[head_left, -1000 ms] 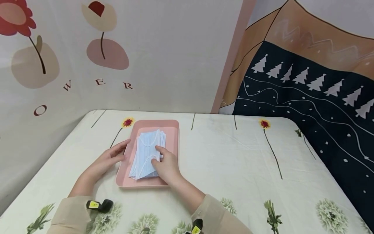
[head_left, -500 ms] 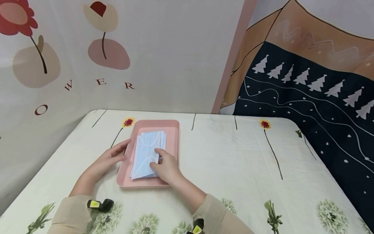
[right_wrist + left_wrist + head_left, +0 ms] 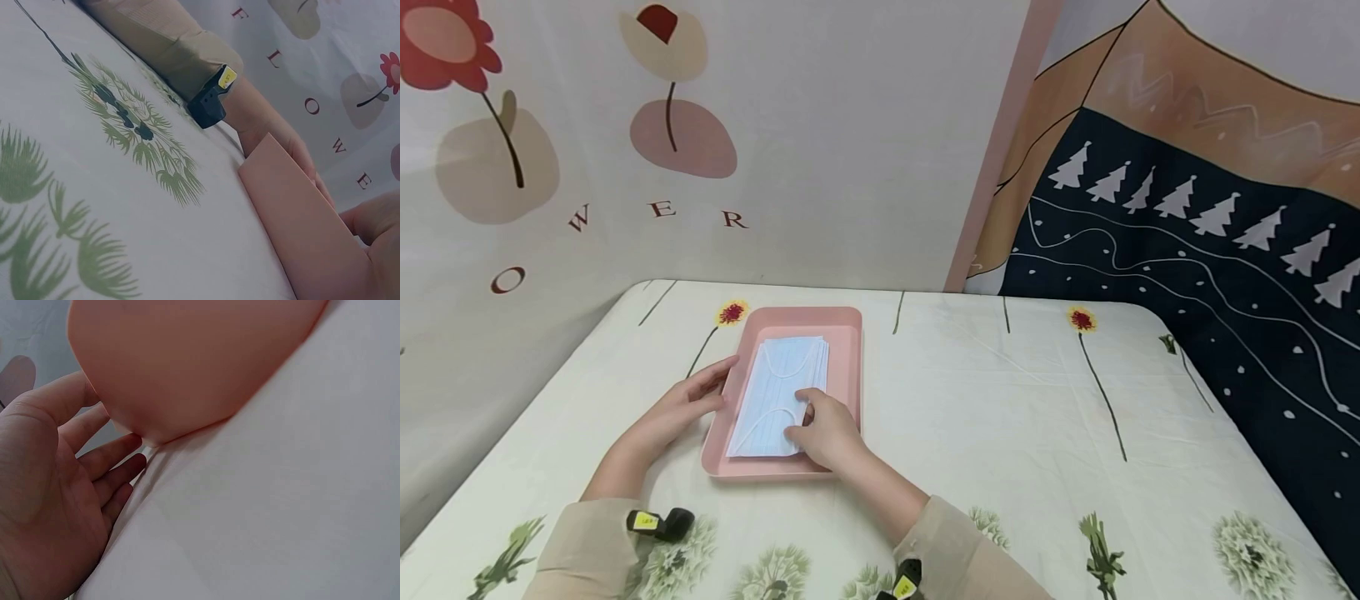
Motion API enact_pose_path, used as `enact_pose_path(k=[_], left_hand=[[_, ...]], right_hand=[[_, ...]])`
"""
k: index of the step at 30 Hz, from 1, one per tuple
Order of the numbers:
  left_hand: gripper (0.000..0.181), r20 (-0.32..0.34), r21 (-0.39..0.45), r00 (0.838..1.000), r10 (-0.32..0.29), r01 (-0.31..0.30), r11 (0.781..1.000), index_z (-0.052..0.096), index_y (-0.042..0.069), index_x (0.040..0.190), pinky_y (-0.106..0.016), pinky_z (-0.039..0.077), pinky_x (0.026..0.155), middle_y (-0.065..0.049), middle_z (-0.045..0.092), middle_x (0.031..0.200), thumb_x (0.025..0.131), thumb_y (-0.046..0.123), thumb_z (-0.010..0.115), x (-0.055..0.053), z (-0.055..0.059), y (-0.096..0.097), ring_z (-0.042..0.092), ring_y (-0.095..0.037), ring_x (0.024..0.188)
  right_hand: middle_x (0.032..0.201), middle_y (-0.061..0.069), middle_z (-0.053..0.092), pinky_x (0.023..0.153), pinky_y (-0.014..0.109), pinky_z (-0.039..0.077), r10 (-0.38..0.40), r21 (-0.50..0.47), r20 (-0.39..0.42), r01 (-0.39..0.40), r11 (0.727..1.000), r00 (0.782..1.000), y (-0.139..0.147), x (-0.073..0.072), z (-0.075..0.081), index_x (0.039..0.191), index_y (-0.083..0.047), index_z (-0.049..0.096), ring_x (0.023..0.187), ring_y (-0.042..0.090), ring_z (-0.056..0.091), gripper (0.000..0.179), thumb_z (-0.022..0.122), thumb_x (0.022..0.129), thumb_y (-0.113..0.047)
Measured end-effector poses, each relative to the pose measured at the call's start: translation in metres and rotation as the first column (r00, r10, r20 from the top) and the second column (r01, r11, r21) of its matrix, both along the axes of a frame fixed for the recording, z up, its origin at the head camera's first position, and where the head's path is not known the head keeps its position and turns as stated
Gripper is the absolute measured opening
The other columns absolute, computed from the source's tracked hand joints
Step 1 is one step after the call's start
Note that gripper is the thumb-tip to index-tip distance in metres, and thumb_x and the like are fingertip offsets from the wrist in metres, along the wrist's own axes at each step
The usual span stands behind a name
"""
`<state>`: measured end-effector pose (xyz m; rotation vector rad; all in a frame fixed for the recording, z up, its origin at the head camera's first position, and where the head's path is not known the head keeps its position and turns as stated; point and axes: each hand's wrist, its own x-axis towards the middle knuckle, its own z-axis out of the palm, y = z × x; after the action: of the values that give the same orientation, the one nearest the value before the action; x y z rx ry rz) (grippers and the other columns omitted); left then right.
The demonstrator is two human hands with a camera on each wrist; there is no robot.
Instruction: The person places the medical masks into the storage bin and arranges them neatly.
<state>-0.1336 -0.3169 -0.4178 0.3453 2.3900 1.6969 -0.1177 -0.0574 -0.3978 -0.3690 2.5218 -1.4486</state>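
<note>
A pink rectangular tray lies on the table with a small stack of light blue face masks inside it, white ear loops showing on the topmost one. My right hand reaches over the tray's near right side, its thumb and index finger curled at the right edge of the top face mask. Relaxed fingers of my left hand touch the tray's outer left side. Close up in the left wrist view, those fingertips meet the tray's outer wall. The masks are hidden behind the tray wall in the right wrist view.
A white tablecloth with printed flowers covers the table. Behind it hangs a pale cloth with printed flowers and letters, and a dark cloth with white trees hangs at the right. Each sleeve carries a small black device.
The top mask has settled flatter on the stack, its near end shifting left. My right hand has slid slightly toward me along its edge, while the left hand stays at the tray.
</note>
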Motion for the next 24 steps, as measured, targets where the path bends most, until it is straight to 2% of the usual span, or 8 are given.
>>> enact_pose_path(k=[9,17,24], left_hand=[[0.065,0.009,0.003,1.0,-0.001,0.001,1.0,0.025,0.007,0.152,-0.006,0.028,0.094,-0.018,0.019,0.156,0.097,0.018,0.058,-0.0007,0.0012,0.0006,0.015,-0.037,0.141],[0.064,-0.008,-0.004,1.0,-0.004,0.004,1.0,0.026,0.006,0.152,-0.006,0.028,0.094,-0.021,0.02,0.155,0.097,0.016,0.058,-0.0002,0.0027,0.0025,0.016,-0.037,0.141],[0.064,-0.004,-0.002,1.0,-0.003,0.003,1.0,0.026,0.006,0.152,-0.006,0.028,0.094,-0.02,0.021,0.155,0.097,0.016,0.058,0.0001,0.0025,0.002,0.015,-0.038,0.14]], right_hand=[[0.069,-0.002,0.05,0.052,0.023,0.038,0.001,0.068,0.012,-0.002,0.998,1.0,-0.0023,0.0,0.001,0.129,-0.007,0.056,0.057,0.01,0.044,0.052,0.075,0.081,-0.007],[0.076,-0.002,0.051,0.061,0.025,0.043,-0.019,0.149,0.003,0.018,0.989,1.0,-0.0044,0.0008,0.0034,0.129,-0.009,0.056,0.067,0.012,0.049,0.055,0.078,0.079,-0.008],[0.081,-0.001,0.05,0.061,0.025,0.042,-0.027,0.107,-0.026,0.029,0.994,0.999,-0.0032,0.001,0.0026,0.13,-0.01,0.055,0.07,0.013,0.047,0.055,0.078,0.08,-0.009]])
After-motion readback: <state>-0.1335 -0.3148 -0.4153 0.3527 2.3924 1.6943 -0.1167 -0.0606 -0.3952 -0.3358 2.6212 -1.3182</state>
